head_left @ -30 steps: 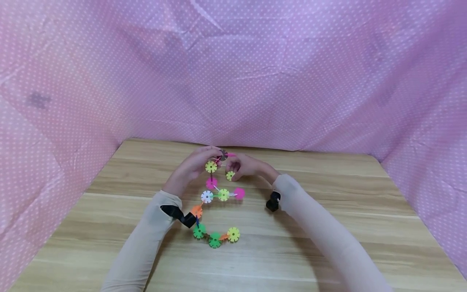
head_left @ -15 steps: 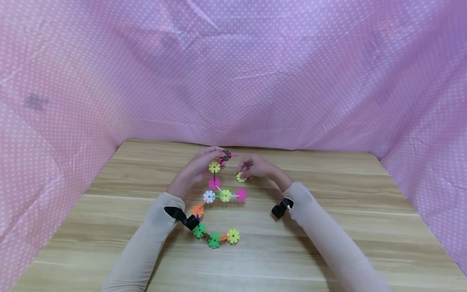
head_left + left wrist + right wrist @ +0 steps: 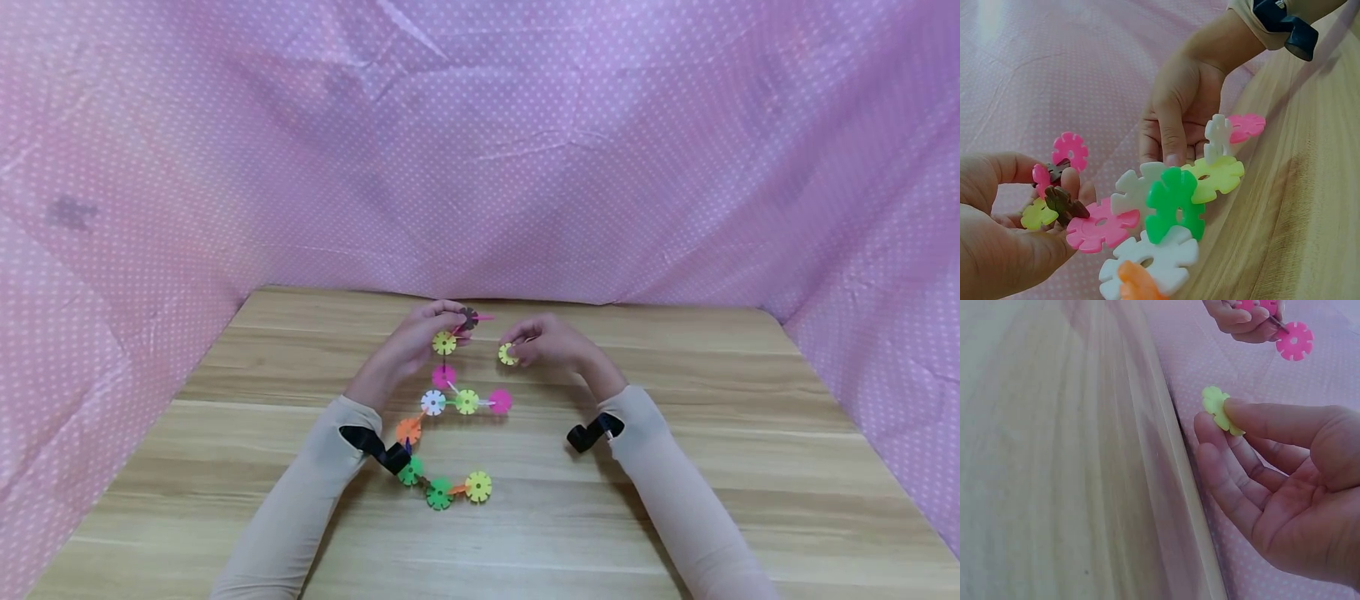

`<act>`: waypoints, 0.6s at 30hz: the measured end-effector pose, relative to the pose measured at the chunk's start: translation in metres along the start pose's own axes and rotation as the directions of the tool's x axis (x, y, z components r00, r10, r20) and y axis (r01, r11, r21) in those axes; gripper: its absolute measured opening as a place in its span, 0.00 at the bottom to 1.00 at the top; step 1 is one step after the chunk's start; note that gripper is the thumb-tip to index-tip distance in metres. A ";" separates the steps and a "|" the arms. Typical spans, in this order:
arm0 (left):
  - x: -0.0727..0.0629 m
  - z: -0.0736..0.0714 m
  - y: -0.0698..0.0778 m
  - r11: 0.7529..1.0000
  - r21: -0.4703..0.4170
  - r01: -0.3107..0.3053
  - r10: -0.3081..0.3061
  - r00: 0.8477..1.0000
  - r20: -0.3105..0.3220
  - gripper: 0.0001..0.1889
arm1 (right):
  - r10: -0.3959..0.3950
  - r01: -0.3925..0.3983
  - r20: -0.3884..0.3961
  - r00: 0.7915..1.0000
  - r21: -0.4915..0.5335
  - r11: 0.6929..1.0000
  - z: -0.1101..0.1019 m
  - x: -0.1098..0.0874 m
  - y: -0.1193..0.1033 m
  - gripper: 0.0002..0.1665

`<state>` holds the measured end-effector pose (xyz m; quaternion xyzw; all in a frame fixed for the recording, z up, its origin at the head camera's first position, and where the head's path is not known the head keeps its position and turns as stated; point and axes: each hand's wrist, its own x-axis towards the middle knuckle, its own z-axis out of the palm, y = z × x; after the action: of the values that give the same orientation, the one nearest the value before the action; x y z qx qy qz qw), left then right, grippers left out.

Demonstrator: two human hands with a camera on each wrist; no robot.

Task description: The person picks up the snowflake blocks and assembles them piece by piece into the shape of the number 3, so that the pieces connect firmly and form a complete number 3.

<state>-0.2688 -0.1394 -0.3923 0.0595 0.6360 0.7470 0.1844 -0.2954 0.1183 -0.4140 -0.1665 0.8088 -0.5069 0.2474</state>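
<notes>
My left hand grips the upper end of a chain of notched plastic snowflake discs, near a brown disc and a yellow disc. Beyond the brown disc, a pink disc sticks out at the chain's tip. The chain runs down toward me through a white disc, an orange disc and green ones, ending in a yellow disc. A side branch ends in a pink disc. Between thumb and fingers, my right hand pinches a loose yellow snowflake disc, apart from the chain.
A wood-grain table lies under both hands. Pink dotted cloth hangs behind it and at both sides. Each wrist wears a black camera mount; the left one overlaps part of the chain in the head view.
My right hand has drawn away to the right from the chain's upper end, carrying the yellow snowflake disc. My left hand and the chain's upper part have shifted slightly right.
</notes>
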 end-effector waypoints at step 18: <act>0.003 -0.001 -0.005 1.000 0.008 -0.006 0.006 1.000 0.002 0.06 | -0.076 0.128 -0.205 0.976 0.255 0.958 0.006 -0.005 -0.020 0.12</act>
<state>-0.2706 -0.1387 -0.3974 0.0627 0.6388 0.7448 0.1826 -0.2879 0.1078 -0.3971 -0.1233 0.7436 -0.6371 0.1613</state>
